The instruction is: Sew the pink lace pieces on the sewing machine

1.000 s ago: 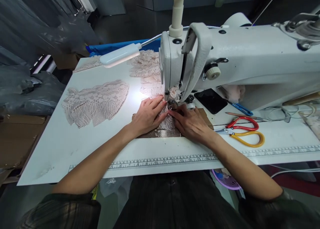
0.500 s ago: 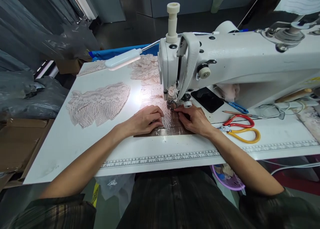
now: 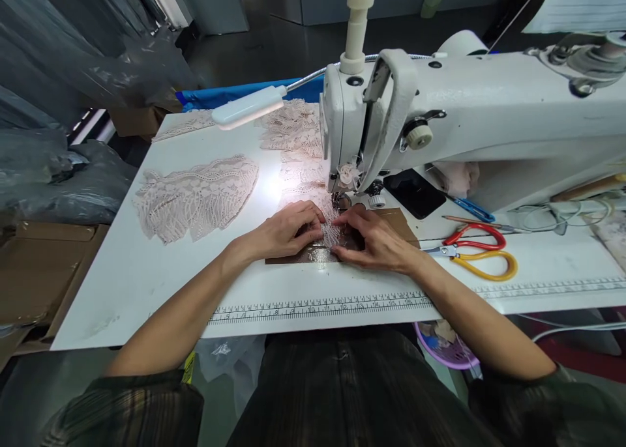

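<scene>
Strips of pale pink lace fabric [image 3: 306, 189] run under the presser foot of a white sewing machine [image 3: 342, 118], lit by its lamp. My left hand [image 3: 291, 229] lies left of the needle area, its fingers curled on the lace's near edge. From the other side my right hand [image 3: 376, 242] holds the lace's narrow end, thumb nearer me and fingertips by the presser foot. Beneath both hands is a shiny brown plate [image 3: 293, 257]. The exact grip of the fingertips is partly hidden.
Another lace piece [image 3: 195, 196] lies flat on the white table [image 3: 161, 277] at left. Right of the machine head are a black phone [image 3: 415, 193], blue thread snips [image 3: 472, 209], and scissors [image 3: 482, 255] with red and yellow handles. A printed ruler [image 3: 317, 307] follows the front edge.
My right hand has moved left and a little nearer me, from beside the presser foot onto the lace's narrow end. My left hand stays at the lace. The view has shifted slightly.
</scene>
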Available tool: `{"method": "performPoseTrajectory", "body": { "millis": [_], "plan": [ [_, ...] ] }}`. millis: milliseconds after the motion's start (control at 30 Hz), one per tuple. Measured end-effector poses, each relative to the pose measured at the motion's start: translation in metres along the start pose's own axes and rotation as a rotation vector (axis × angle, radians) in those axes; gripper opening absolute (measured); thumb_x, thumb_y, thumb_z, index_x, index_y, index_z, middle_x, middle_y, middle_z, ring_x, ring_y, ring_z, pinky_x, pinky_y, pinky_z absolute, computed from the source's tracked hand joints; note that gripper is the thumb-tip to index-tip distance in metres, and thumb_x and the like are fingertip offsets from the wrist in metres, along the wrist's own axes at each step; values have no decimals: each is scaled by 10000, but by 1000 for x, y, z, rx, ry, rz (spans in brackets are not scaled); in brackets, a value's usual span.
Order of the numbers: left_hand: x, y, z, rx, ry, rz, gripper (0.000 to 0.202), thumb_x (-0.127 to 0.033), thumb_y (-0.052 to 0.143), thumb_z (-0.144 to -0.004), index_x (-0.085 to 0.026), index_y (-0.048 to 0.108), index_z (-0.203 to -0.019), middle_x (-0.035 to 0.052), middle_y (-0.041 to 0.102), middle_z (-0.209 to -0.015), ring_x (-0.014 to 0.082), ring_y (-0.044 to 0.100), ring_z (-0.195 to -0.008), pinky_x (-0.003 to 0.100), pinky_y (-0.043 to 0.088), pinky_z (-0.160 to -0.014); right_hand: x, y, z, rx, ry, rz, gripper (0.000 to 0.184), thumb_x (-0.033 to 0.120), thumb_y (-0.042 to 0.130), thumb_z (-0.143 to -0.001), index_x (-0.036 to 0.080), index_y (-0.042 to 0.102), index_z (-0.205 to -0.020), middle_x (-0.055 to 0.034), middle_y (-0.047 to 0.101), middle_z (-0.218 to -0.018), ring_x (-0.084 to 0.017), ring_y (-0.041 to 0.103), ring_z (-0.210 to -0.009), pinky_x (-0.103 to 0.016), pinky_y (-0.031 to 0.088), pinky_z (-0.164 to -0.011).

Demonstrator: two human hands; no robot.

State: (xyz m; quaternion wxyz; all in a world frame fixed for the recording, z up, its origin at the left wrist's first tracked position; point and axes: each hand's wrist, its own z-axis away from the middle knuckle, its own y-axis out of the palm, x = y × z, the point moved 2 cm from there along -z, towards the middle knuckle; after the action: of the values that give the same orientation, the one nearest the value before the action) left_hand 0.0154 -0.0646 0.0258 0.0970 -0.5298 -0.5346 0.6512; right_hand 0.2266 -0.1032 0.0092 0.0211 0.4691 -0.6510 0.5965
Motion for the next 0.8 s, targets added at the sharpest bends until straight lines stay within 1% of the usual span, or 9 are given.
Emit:
{"method": "performPoseTrajectory", "body": {
  "millis": [100,200,300,400,467,533,633,733,800],
  "plan": [
    [2,4,1,-10,16,-40,212,-370,600,-929,-166,630,-881,96,636,-1065,218,594,-997,400,498,-918,-1,1,-1,-7,0,-27,219,268,583,-901,172,583,-1098,-84,622,-956,-195,586,-841,-359,501,-780],
    [2,6,1,-35,-3,-76,247,-316,509,-974,-165,636,-825,95,628,-1074,206,586,-972,401,491,-915,-3,0,-1,-21,0,-47,177,225,530,-915,171,595,-1071,-74,620,-920,-186,586,-830,-346,495,-773],
    [-2,7,0,-33,-38,-62,281,-297,453,-990,-166,629,-814,94,626,-1078,204,578,-986,392,495,-909,-2,1,0,-3,-10,-22,215,250,557,-900,181,608,-1097,-85,638,-967,-205,595,-888,-373,489,-823],
    [-3,8,1,-33,-77,-50,294,-307,437,-994,-168,625,-816,92,622,-1094,207,579,-1007,384,500,-891,1,4,1,11,-23,14,263,333,620,-881,193,620,-1103,-95,650,-1038,-226,595,-973,-406,468,-899],
    [-3,9,2,-73,-87,-59,305,-314,422,-1003,-167,618,-822,92,629,-1076,202,590,-988,380,501,-872,2,8,0,8,-15,46,242,368,625,-889,194,637,-1057,-94,657,-1030,-229,593,-976,-411,460,-903],
    [-2,10,2,-159,-41,-90,288,-350,451,-999,-165,617,-854,97,644,-1057,202,603,-975,392,497,-876,2,11,-2,-11,-2,71,175,335,582,-923,191,655,-991,-89,663,-979,-223,596,-937,-399,463,-865],
    [-2,12,1,-246,103,-200,260,-423,578,-946,-169,634,-951,110,677,-1095,220,623,-1009,429,485,-910,1,11,-2,-58,-2,17,168,273,520,-959,196,669,-970,-76,669,-931,-206,603,-892,-369,475,-817],
    [-3,14,1,-275,172,-273,163,-313,558,-967,-188,658,-937,81,725,-1049,191,662,-946,407,517,-866,-5,4,0,-123,28,-55,201,291,516,-969,192,674,-1045,-65,670,-918,-180,612,-832,-329,491,-778],
    [-3,14,2,-351,161,-257,170,-243,525,-976,-189,669,-906,67,743,-985,174,683,-908,384,554,-825,-10,-1,3,-146,58,17,252,288,501,-971,188,680,-1118,-66,658,-907,-170,601,-773,-318,486,-742]
  ]
}}
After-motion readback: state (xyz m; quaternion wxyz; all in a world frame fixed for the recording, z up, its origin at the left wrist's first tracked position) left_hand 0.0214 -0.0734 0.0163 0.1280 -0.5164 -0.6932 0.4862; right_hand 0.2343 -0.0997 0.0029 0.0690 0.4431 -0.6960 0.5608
